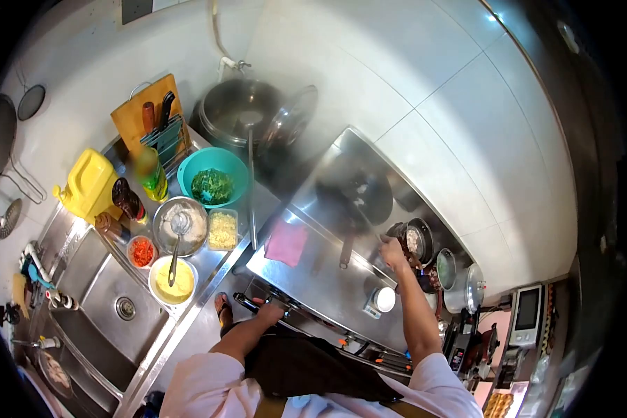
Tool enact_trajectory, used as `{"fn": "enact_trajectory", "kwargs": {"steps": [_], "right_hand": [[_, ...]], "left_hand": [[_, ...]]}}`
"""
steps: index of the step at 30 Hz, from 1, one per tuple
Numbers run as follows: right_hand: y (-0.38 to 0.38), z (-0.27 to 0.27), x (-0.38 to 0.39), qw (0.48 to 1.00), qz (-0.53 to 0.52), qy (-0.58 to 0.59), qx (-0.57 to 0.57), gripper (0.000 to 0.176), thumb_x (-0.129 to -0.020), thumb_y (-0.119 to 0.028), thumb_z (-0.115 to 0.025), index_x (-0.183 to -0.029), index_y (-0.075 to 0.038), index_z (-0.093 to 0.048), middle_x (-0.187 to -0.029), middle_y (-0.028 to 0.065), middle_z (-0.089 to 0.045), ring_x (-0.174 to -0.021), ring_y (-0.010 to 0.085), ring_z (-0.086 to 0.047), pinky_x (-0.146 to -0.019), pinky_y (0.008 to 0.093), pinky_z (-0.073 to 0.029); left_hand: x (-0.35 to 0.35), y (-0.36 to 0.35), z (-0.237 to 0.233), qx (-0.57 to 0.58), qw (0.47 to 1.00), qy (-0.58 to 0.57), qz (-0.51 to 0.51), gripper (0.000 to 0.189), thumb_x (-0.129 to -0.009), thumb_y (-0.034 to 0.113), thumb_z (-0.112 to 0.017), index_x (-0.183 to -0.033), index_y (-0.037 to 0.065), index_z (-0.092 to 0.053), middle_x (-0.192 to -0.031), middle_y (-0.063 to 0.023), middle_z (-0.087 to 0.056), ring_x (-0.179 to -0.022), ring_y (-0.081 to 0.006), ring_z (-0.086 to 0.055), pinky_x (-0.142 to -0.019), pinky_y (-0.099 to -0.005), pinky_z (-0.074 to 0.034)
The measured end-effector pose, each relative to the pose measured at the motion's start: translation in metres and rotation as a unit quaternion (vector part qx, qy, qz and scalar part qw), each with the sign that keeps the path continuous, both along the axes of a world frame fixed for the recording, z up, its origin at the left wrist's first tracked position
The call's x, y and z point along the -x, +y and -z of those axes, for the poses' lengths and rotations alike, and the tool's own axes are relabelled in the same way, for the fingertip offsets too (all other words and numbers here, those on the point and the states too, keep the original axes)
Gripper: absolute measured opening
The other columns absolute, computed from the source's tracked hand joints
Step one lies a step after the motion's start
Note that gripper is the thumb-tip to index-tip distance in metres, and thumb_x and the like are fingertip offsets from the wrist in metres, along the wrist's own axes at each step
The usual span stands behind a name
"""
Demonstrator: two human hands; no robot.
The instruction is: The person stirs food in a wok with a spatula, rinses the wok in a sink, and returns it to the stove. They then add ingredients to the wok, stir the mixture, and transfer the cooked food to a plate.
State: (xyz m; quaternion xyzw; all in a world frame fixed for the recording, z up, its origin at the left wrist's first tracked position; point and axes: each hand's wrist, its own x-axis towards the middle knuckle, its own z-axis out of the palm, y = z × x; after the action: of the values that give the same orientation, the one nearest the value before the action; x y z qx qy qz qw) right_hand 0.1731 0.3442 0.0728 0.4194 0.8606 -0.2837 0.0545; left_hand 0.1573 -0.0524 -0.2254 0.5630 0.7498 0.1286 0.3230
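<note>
Step in hand judged a reach: right hand point(395, 253) extended beside the small pan point(421, 238) on the stove point(317, 282); left hand point(269, 313) placed at its front edge. Neither grip can be told; clearance from neighbouring cookware point(446, 269) is called for.

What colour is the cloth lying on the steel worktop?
Pink; the cloth shows best in the head view.

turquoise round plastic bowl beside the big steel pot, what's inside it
The turquoise bowl holds a heap of dark green leafy pieces. Bare inner wall shows around them; the bottom beneath the heap is covered and can't be seen.
</note>
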Motion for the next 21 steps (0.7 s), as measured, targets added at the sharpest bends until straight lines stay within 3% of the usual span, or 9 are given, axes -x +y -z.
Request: {"fn": "enact_trajectory", "kwargs": {"steps": [2, 4, 7, 8, 11, 15, 17, 19, 21], "right_hand": [[-0.002, -0.021, -0.010, 0.999, -0.007, -0.028, -0.021, 0.038, -0.087, -0.024, -0.059, -0.117, -0.001, -0.064, -0.105, 0.0283, -0.064, -0.100, 0.0426, -0.062, -0.088, 0.0445, -0.048], [-0.034, -0.079, -0.010, 0.988, -0.075, -0.096, -0.096, 0.034, -0.087, -0.021, -0.057, -0.112, 0.001, -0.065, -0.102, 0.0279, -0.065, -0.099, 0.0426, -0.062, -0.087, 0.0463, -0.049], [-0.025, -0.061, -0.007, 0.968, -0.084, -0.117, -0.205, 0.028, -0.086, -0.019, -0.056, -0.103, 0.002, -0.066, -0.097, 0.0270, -0.066, -0.097, 0.0432, -0.062, -0.085, 0.0490, -0.049], [-0.001, -0.022, -0.009, 0.961, -0.089, -0.094, -0.245, 0.024, -0.085, -0.018, -0.055, -0.095, 0.001, -0.065, -0.093, 0.0259, -0.066, -0.095, 0.0441, -0.062, -0.084, 0.0513, -0.049], [-0.012, -0.001, 0.002, 0.988, -0.045, -0.005, -0.146, 0.034, -0.085, -0.021, -0.058, -0.110, 0.000, -0.064, -0.101, 0.0291, -0.064, -0.097, 0.0440, -0.062, -0.085, 0.0489, -0.048], [-0.027, -0.065, -0.016, 0.999, -0.017, -0.030, -0.002, 0.033, -0.085, -0.022, -0.060, -0.112, -0.004, -0.066, -0.099, 0.0270, -0.065, -0.099, 0.0427, -0.062, -0.087, 0.0464, -0.048], [-0.015, -0.071, -0.023, 0.994, -0.036, -0.084, -0.064, 0.029, -0.085, -0.023, -0.059, -0.108, -0.009, -0.068, -0.099, 0.0240, -0.067, -0.098, 0.0405, -0.063, -0.086, 0.0466, -0.049], [-0.003, -0.045, -0.016, 0.974, -0.068, -0.096, -0.194, 0.028, -0.086, -0.022, -0.057, -0.107, -0.009, -0.068, -0.103, 0.0228, -0.067, -0.100, 0.0406, -0.063, -0.087, 0.0479, -0.050], [0.014, 0.007, -0.005, 0.985, 0.009, -0.072, -0.154, 0.028, -0.087, -0.022, -0.055, -0.109, -0.007, -0.066, -0.107, 0.0226, -0.066, -0.101, 0.0408, -0.062, -0.087, 0.0493, -0.049]], "left_hand": [[0.004, 0.000, -0.013, 0.015, 1.000, -0.020, -0.009, 0.021, -0.083, 0.018, -0.055, -0.092, 0.009, -0.072, -0.097, -0.0154, -0.070, -0.092, -0.0331, -0.068, -0.078, -0.0456, -0.054], [0.007, -0.003, -0.037, 0.021, 0.999, -0.025, -0.017, 0.023, -0.084, 0.018, -0.054, -0.095, 0.008, -0.072, -0.100, -0.0156, -0.070, -0.093, -0.0332, -0.068, -0.080, -0.0451, -0.054], [0.005, -0.002, -0.034, 0.018, 1.000, 0.001, 0.007, 0.022, -0.084, 0.018, -0.054, -0.094, 0.009, -0.072, -0.100, -0.0153, -0.070, -0.093, -0.0329, -0.068, -0.079, -0.0450, -0.054], [0.005, -0.001, -0.035, 0.018, 1.000, -0.007, 0.009, 0.022, -0.084, 0.018, -0.054, -0.094, 0.010, -0.072, -0.100, -0.0148, -0.070, -0.092, -0.0328, -0.068, -0.078, -0.0447, -0.054], [0.006, -0.003, -0.036, 0.005, 1.000, -0.015, 0.012, 0.022, -0.085, 0.018, -0.054, -0.097, 0.011, -0.071, -0.100, -0.0133, -0.069, -0.091, -0.0322, -0.068, -0.077, -0.0444, -0.054], [-0.008, -0.017, -0.019, -0.074, 0.995, -0.058, -0.034, 0.025, -0.084, 0.013, -0.053, -0.106, 0.011, -0.065, -0.103, -0.0128, -0.067, -0.097, -0.0331, -0.065, -0.082, -0.0445, -0.052], [-0.007, -0.025, -0.011, -0.123, 0.983, -0.108, -0.081, 0.030, -0.082, 0.008, -0.053, -0.112, 0.011, -0.061, -0.107, -0.0138, -0.066, -0.104, -0.0347, -0.062, -0.087, -0.0446, -0.050], [-0.003, -0.031, -0.026, -0.103, 0.981, -0.137, -0.087, 0.035, -0.081, 0.007, -0.053, -0.116, 0.010, -0.058, -0.109, -0.0190, -0.064, -0.108, -0.0380, -0.059, -0.091, -0.0457, -0.047], [0.004, -0.029, -0.035, -0.066, 0.978, -0.164, -0.108, 0.036, -0.082, 0.009, -0.054, -0.118, 0.009, -0.057, -0.110, -0.0215, -0.063, -0.106, -0.0394, -0.059, -0.091, -0.0469, -0.047]]}}
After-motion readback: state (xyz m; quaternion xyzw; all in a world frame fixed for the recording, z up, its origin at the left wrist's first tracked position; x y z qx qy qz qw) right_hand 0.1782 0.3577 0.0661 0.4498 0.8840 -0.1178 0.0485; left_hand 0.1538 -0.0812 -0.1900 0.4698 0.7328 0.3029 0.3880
